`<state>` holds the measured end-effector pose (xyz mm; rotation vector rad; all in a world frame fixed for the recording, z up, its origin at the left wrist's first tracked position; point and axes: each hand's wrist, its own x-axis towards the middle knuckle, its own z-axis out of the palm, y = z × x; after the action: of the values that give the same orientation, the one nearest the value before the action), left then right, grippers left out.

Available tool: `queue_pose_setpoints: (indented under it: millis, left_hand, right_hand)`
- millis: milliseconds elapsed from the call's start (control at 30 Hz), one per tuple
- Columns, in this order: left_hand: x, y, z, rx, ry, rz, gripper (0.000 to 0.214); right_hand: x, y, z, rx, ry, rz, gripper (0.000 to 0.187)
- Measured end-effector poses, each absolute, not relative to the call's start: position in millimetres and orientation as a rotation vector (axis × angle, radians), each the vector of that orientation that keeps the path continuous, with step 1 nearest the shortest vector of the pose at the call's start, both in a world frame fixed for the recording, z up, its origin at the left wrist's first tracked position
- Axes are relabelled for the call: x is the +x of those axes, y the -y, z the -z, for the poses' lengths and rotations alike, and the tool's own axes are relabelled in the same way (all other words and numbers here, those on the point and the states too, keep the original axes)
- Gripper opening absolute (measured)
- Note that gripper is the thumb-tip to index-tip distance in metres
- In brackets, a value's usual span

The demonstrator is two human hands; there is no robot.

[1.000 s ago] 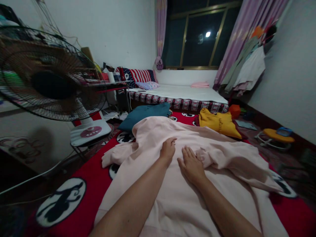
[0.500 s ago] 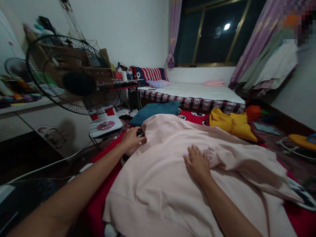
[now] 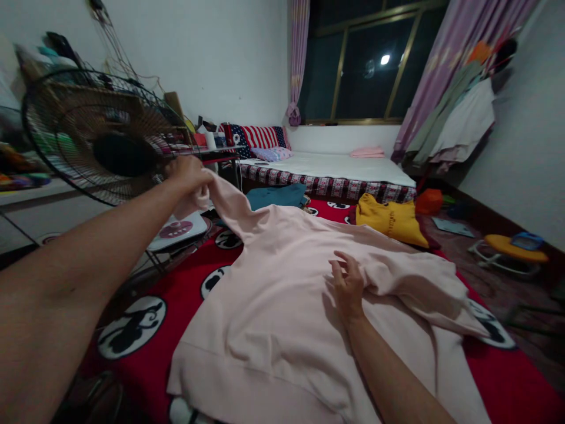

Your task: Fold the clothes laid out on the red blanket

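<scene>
A pale pink sweatshirt (image 3: pixel 282 294) lies spread over a red blanket (image 3: pixel 185 300) with black-and-white round prints. My left hand (image 3: pixel 188 176) is closed around the end of one sleeve and holds it raised, so that sleeve stretches up and away from the body of the garment. Over the middle of the sweatshirt, my right hand (image 3: pixel 348 285) has its fingers apart and slightly curled, with nothing in them. Whether its fingertips touch the cloth I cannot tell. The other sleeve lies folded across the garment to the right of that hand.
A large fan (image 3: pixel 126 154) stands close by my left hand. Beyond the sweatshirt lie a folded teal garment (image 3: pixel 278 195) and a folded yellow garment (image 3: pixel 388 219). A bed (image 3: pixel 335 168) runs under the window. An orange-topped stool (image 3: pixel 514 248) is at the right.
My left hand has risen up and left from the sweatshirt's side, drawing the sleeve out with it. My right hand has lifted its fingers from lying flat on the cloth.
</scene>
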<state>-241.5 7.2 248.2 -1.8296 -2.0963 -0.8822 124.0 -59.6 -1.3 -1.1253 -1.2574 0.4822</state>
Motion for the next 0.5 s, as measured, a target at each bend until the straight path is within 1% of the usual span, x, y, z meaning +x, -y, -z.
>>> queue_pose_setpoints:
  millis: [33, 100, 167, 200, 267, 300, 367, 433, 500]
  left_hand:
    - [-221.0, -9.5, -260.4, -1.862, 1.978, 0.972, 0.027]
    - [-165.1, -1.6, -267.5, -2.033, 1.822, 1.034, 0.044]
    - [-104.0, 23.5, -253.8, -2.565, 1.430, 1.158, 0.059]
    - [-77.9, 40.0, -241.3, -2.846, 1.179, 1.099, 0.064]
    - [-44.6, 72.4, -210.3, -3.281, 0.719, 0.796, 0.070]
    - [-39.0, 84.9, -193.6, -3.384, 0.595, 0.668, 0.063]
    - [-48.0, 98.6, -161.4, -3.438, 0.599, 0.520, 0.047]
    - [-76.0, 99.6, -133.7, -3.316, 0.926, 0.549, 0.039]
    - [-111.7, 96.7, -112.5, -3.078, 1.341, 0.570, 0.042]
  right_hand:
    - [123.4, 60.5, -1.3, -1.097, 1.213, -0.509, 0.035]
    - [124.7, 60.9, -5.6, -1.019, 1.104, -0.600, 0.039]
    - [131.1, 58.8, -8.6, -0.935, 0.913, -0.755, 0.043]
    - [136.1, 57.2, -9.8, -0.897, 0.800, -0.835, 0.046]
    - [147.6, 53.7, -12.2, -0.815, 0.607, -0.940, 0.049]
    - [152.9, 52.2, -13.4, -0.772, 0.552, -0.974, 0.049]
    - [160.0, 50.3, -15.9, -0.694, 0.512, -1.029, 0.045]
    - [161.7, 49.4, -18.0, -0.684, 0.519, -1.084, 0.040]
    - [161.1, 48.4, -20.5, -0.789, 0.560, -1.064, 0.036]
